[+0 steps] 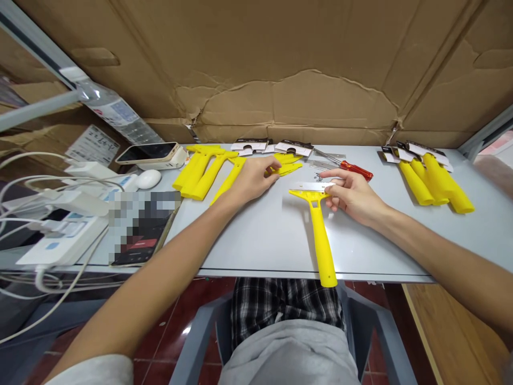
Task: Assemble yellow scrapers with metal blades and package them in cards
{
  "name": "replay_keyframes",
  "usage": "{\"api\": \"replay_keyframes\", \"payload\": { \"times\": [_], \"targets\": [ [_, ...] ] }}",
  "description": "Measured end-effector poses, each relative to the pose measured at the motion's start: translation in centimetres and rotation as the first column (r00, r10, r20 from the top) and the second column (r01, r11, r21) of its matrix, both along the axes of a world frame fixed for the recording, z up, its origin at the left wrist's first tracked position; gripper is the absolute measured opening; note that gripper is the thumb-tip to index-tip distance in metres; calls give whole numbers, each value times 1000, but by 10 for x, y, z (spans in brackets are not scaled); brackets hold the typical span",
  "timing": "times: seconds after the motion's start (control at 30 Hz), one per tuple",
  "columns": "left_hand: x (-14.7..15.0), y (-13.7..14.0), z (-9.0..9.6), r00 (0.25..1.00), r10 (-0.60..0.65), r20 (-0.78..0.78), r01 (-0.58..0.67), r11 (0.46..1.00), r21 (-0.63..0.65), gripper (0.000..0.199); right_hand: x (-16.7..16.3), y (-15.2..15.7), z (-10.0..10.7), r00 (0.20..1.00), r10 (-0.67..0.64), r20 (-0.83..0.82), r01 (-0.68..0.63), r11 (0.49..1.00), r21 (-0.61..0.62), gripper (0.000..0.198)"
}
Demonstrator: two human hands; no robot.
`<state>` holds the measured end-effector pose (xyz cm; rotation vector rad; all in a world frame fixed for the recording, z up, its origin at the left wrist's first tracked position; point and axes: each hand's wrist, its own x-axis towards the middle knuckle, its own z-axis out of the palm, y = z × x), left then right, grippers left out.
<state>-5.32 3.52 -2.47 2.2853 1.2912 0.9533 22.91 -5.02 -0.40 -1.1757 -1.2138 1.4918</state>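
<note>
1. At the front of the desk [248, 240], a yellow scraper [320, 235] is held by the right hand [356, 199], the end of its handle reaching past the desk edge.
2. Under the right thumb [337, 190], the right end of the metal strip [306, 186] on the scraper's head is covered; thumb and curled fingers are clamped on that corner, while the index finger is stretched out near small screws [317, 177].
3. Beside yellow plastic pieces [292, 169], the left hand [256, 179] is poised with bent fingers; whether anything is pinched between them cannot be told.
4. Along the back, black-and-white cards [294, 147] are laid; their small print cannot be read.
5. On the cardboard at left, a white label [93, 145] is marked with print and larger strokes, too unclear to be read.
6. Around the plastic bottle [140, 125], a blue-and-white wrapper [123, 112] is fitted, its lettering likewise illegible.
</note>
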Motion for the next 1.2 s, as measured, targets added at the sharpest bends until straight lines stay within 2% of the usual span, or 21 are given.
{"api": "replay_keyframes", "payload": {
  "times": [0.17,0.37,0.5,0.6,0.67,0.73,0.8,0.9,1.0,1.1,1.2],
  "targets": [
    [-10,2,6,999,-32,18,33,999,-22,26,-1,-1,0,1000,19,15,-19,1000,-5,63],
    [-14,-9,26,993,48,105,-49,999,10,39,0,0,-2,1000,14,4,-14,1000,-1,68],
    [-8,-15,32,977,92,192,-95,995,8,29,-1,0,-2,1000,9,-4,-9,1000,-11,68],
    [-2,-22,35,953,85,292,-64,995,-82,15,-2,-1,0,1000,10,-8,-10,1000,-17,66],
    [4,-29,37,908,77,413,-27,992,-127,10,-2,-1,0,1000,8,-9,-8,1000,-21,64],
    [11,-37,40,855,41,518,15,994,-105,12,-2,0,0,1000,4,-11,-4,1000,-26,64],
    [18,-45,39,831,-35,555,71,997,-44,13,-2,0,0,1000,2,-13,-3,1000,-28,66],
    [24,-53,34,860,-169,482,178,984,28,5,-2,1,-1,1000,-1,-9,1,999,-34,69],
    [24,-54,28,892,-270,362,248,963,107,7,-2,2,-1,1000,-14,4,14,999,-42,68],
    [21,-50,26,902,-323,288,291,945,150,10,-2,2,0,1000,-27,8,27,999,-46,67],
    [20,-47,27,911,-323,257,294,945,144,16,-3,2,0,1000,-24,8,24,999,-45,67]
  ]
}}
